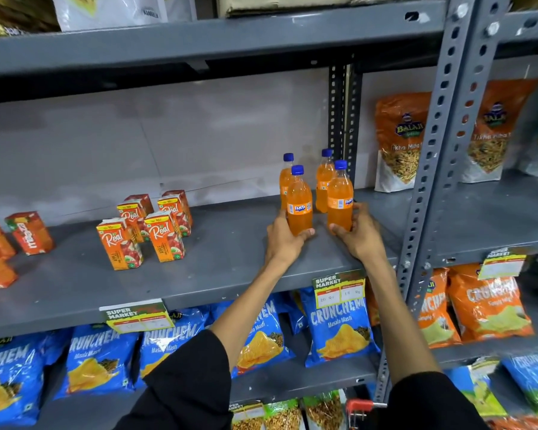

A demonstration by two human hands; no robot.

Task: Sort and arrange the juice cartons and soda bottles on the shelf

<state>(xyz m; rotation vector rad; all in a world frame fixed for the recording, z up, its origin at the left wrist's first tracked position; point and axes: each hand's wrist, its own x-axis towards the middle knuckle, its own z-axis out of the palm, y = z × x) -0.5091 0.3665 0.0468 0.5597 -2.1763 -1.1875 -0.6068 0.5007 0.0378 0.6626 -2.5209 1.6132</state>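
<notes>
Four orange soda bottles (299,203); five upright Real juice cartons (165,237). Two price tags (339,288); two hands (284,240).

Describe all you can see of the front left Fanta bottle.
The front left Fanta bottle is clear plastic, full of orange drink, with a blue cap and an orange label. It stands upright on the grey shelf, ahead of another bottle. The left hand grips its base.
</notes>
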